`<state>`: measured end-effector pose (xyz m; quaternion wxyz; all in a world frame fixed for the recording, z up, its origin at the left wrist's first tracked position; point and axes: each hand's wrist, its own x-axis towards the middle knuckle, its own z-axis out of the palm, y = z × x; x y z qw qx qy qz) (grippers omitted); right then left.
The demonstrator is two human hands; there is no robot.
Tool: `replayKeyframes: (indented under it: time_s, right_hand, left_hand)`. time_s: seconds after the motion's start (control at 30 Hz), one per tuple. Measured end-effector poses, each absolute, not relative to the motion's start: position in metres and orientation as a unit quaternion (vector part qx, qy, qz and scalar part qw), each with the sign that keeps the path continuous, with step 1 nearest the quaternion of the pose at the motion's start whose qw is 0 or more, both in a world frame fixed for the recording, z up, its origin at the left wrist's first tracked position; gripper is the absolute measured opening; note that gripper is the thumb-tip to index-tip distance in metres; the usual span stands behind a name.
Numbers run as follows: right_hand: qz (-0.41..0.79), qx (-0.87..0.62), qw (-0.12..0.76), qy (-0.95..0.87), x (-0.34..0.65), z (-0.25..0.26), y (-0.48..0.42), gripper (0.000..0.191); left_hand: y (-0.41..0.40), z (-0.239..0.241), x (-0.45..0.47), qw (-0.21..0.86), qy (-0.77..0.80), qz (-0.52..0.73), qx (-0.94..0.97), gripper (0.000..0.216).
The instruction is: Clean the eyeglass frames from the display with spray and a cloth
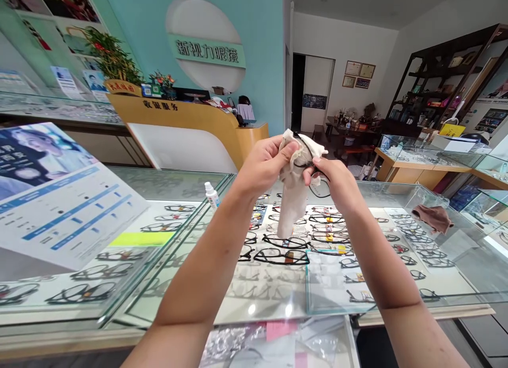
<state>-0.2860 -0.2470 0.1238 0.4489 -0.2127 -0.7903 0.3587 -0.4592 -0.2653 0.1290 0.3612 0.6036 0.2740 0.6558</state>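
Note:
Both my hands are raised above a glass display case (273,299). My left hand (264,164) pinches a whitish cloth (293,198), which is bunched at the fingers and hangs down below them. Dark-framed eyeglasses (320,189) are partly wrapped in that cloth; one lens shows under my right hand. My right hand (333,174) is closed on the eyeglasses, with its fingertips against the cloth. The fold hides most of the frame. Below lie rows of eyeglasses (281,257) inside the case.
A small white bottle (212,194) stands on the glass left of my hands. A brown cloth (433,218) lies on the right. A printed card stand (67,204) rises at the left. Below, an open drawer (351,341) holds plastic bags. Beyond is a yellow-fronted counter (190,114).

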Motion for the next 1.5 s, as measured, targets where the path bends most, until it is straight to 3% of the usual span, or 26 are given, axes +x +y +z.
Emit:
replayKeyframes:
  time_s: [0.1,0.3,0.53,0.77,1.03,1.27,1.5]
  right_hand:
    - [0.376,-0.197,0.451,-0.785,-0.286,0.123,-0.243,0.06]
    - [0.408,-0.132,0.417,-0.802,-0.297,0.121,-0.252,0.067]
    - [0.429,-0.171,0.43,-0.776,-0.287,0.121,-0.244,0.067]
    - [0.454,-0.12,0.399,-0.787,-0.297,0.118,-0.255,0.068]
    - [0.479,-0.133,0.455,-0.739,-0.286,0.125,-0.25,0.068]
    - [0.495,-0.124,0.478,-0.715,-0.285,0.128,-0.251,0.067]
    - [0.498,-0.147,0.479,-0.707,-0.279,0.128,-0.246,0.062]
  left_hand:
    - [-0.268,0.129,-0.454,0.381,0.258,0.65,0.605,0.046]
    - [-0.264,0.118,-0.434,0.32,0.254,0.759,0.507,0.043]
    - [-0.265,0.124,-0.45,0.396,0.259,0.679,0.561,0.043]
    - [-0.266,0.118,-0.429,0.369,0.245,0.746,0.497,0.052]
    - [-0.262,0.131,-0.452,0.396,0.237,0.738,0.492,0.06]
    - [-0.257,0.134,-0.47,0.371,0.187,0.782,0.464,0.047]
    - [-0.266,0.137,-0.465,0.302,0.248,0.801,0.453,0.049]
